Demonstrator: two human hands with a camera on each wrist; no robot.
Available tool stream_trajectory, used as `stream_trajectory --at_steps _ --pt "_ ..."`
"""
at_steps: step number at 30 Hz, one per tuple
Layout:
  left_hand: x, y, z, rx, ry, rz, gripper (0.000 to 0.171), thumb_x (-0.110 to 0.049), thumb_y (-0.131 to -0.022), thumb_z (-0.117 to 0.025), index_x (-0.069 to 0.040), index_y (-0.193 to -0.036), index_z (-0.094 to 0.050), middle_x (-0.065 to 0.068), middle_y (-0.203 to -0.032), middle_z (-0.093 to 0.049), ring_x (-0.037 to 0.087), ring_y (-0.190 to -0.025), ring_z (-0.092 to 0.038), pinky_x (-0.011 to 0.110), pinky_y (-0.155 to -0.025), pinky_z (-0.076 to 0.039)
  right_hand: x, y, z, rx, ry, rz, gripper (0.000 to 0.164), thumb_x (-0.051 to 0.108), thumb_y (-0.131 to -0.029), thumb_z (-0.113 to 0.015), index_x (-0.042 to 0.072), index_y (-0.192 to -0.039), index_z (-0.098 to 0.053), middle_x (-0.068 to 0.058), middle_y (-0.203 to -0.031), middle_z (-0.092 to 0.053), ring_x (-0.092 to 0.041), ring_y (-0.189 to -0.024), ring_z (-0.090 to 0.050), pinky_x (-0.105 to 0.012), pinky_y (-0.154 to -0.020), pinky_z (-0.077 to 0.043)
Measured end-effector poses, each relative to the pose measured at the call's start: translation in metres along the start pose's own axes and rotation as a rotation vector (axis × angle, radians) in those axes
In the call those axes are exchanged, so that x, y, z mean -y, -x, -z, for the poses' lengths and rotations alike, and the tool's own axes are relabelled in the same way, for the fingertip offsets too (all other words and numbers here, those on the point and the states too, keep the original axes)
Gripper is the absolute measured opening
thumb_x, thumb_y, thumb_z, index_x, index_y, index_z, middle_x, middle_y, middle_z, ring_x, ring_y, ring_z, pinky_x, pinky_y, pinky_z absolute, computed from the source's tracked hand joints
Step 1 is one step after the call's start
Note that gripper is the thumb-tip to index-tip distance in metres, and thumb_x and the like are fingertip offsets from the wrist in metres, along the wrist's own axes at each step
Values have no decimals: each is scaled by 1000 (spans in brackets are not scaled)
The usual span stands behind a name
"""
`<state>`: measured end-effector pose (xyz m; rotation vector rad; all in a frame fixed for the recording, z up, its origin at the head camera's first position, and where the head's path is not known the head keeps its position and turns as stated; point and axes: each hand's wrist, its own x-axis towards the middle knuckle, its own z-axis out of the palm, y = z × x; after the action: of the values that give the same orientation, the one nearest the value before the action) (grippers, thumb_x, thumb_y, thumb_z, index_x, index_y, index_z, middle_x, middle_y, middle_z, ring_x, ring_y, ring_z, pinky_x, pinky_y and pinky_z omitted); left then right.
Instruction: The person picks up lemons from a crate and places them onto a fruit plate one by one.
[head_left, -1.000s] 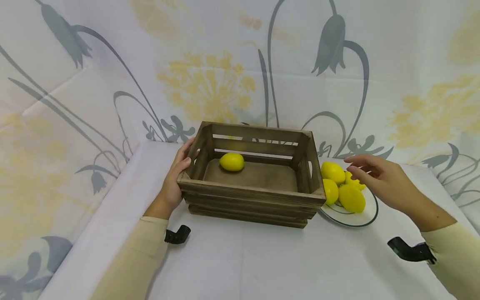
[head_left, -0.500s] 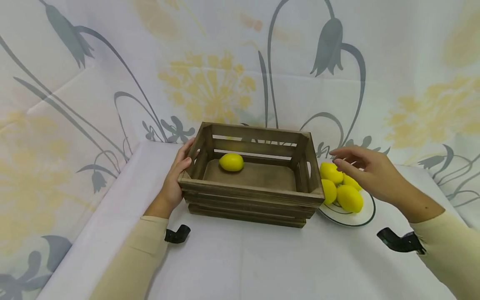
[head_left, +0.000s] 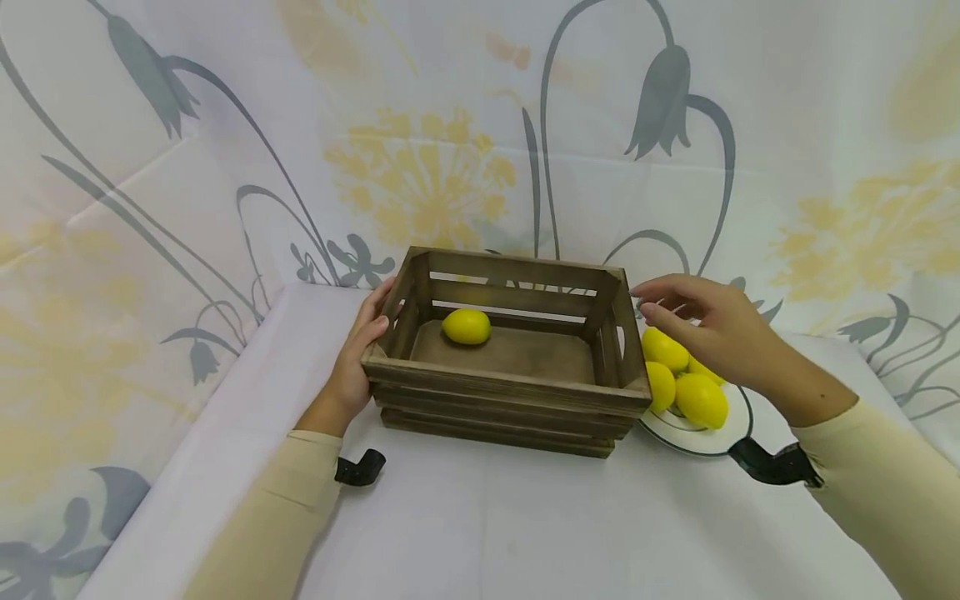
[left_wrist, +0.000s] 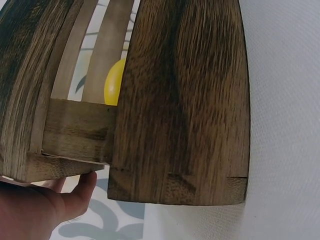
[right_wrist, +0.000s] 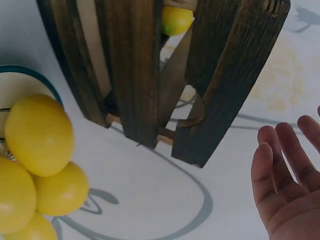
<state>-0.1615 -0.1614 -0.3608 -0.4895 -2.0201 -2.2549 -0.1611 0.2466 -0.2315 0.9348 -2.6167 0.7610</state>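
Observation:
A brown slatted wooden crate [head_left: 510, 400] stands in the middle of the white table, with one lemon [head_left: 467, 327] lying inside it towards the left. My left hand [head_left: 352, 362] holds the crate by its left end, thumb near the upper edge; part of its fingers is hidden behind the wood. My right hand [head_left: 712, 329] hovers beside the right end of the crate, fingers loosely bent and nothing in them. Beneath and in front of this hand, several lemons [head_left: 701, 400] lie on a white plate [head_left: 738, 425] with a dark rim.
A cloth backdrop [head_left: 585, 192] with grey and yellow flowers rises behind the crate. White cloth covers the table [head_left: 540, 525] in front. The plate stands close against the crate's right side. Black wrist mounts [head_left: 776, 462] stick out from the sleeves.
My right hand has moved left and slightly away from me, from over the plate to the crate's right end. The left hand, crate and lemons stay in place.

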Motion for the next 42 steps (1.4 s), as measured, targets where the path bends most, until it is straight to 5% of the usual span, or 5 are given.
stream_trajectory --at_steps 9,19,27,42 --pt "-7 4 10 -36 -8 -1 59 -25 -101 -26 -25 -160 -18 -8 -165 -18 26 -153 -18 48 -121 -16 21 -38 -9 40 -16 38 24 16 -99 -60 12 -122 -69 -2 -113 -72 -5 -93 -63 -14 -79 -50" --pt "-1 -2 -2 -11 38 -10 60 -25 -100 -26 -27 -160 -19 -8 -165 -18 24 -153 -18 50 -122 -16 36 -71 -9 88 10 94 21 14 -98 -62 10 -117 -71 -2 -110 -72 -14 -93 -66 -19 -80 -53" --pt "0 0 0 -14 25 -16 60 -24 -100 -26 -25 -160 -19 -9 -166 -17 24 -154 -18 49 -123 -13 50 -107 -24 186 -33 63 25 19 -99 -61 10 -122 -68 -7 -110 -70 -20 -97 -65 -39 -84 -54" --pt "3 -2 -3 -7 29 -9 60 -25 -100 -25 -25 -160 -18 -8 -166 -15 22 -153 -16 50 -123 -11 48 -154 -53 351 -87 -64 28 29 -101 -59 18 -125 -66 -5 -117 -68 -22 -102 -63 -39 -86 -51"
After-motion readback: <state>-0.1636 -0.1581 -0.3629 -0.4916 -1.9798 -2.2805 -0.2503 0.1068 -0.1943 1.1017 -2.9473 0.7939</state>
